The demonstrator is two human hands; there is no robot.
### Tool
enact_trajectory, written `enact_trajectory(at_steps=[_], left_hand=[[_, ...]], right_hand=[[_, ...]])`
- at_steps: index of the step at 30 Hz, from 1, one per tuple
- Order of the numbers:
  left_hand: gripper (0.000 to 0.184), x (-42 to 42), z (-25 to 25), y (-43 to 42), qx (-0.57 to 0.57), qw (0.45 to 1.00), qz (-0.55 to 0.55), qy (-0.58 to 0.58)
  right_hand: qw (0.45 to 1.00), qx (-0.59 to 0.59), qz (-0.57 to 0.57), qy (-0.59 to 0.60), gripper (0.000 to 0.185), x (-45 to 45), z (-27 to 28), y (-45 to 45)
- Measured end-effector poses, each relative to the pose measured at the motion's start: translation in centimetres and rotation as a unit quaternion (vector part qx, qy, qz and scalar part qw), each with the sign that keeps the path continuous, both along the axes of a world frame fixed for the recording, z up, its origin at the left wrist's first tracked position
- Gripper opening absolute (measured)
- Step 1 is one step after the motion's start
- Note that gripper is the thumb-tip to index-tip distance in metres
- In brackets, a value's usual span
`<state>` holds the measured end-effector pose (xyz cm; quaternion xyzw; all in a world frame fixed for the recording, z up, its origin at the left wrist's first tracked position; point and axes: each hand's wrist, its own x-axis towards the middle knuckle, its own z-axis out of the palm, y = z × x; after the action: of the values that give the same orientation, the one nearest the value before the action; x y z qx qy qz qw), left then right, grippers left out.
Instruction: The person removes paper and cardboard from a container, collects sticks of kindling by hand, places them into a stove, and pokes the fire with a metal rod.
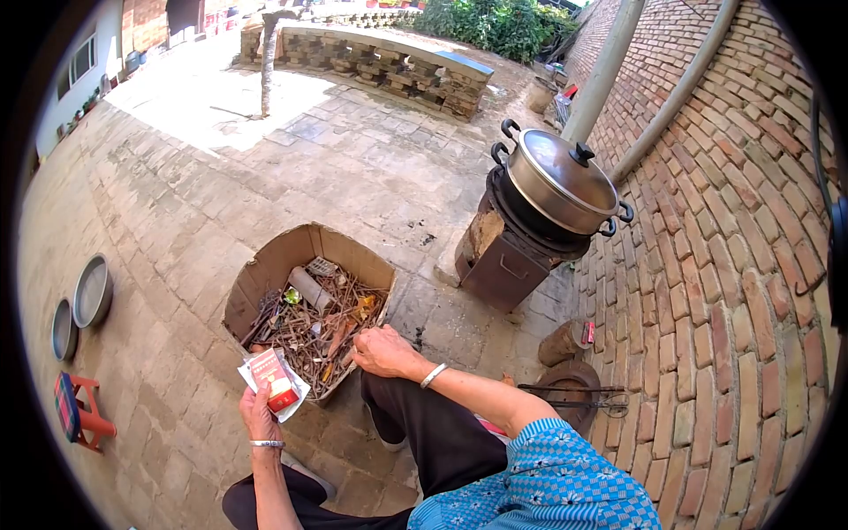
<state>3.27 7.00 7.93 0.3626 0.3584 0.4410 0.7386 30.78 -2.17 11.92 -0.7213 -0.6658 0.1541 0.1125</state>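
Note:
My left hand (258, 408) is closed on a flat red-and-white cardboard packet (273, 378), with white paper (296, 370) beneath it. The packet is held over the near left side of an open cardboard box (256, 281). Sticks and twigs (309, 337) fill that box, along with a grey cylinder (311, 289) and scraps of wrapping. At the box's near right rim, just above my knee, is my right hand (389, 352). Its fingers are curled and pressed together; whatever they hold, if anything, is hidden.
A lidded steel pot (556, 181) sits on a metal stove (502, 265) by the brick wall (707, 291). Tongs (574, 389) lie across a round lid (565, 408) near a log (562, 343). Left are two basins (93, 291) and a red stool (87, 413).

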Motion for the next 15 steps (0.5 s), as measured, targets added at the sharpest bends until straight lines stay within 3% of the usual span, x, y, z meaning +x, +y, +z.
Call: enact_trajectory(at_steps=[15], left_hand=[[0.032, -0.1, -0.57, 0.13, -0.004, 1.0, -0.011, 0.001]], right_hand=[[1.0, 0.016, -0.003, 0.016, 0.028, 0.06, -0.02, 0.04]])
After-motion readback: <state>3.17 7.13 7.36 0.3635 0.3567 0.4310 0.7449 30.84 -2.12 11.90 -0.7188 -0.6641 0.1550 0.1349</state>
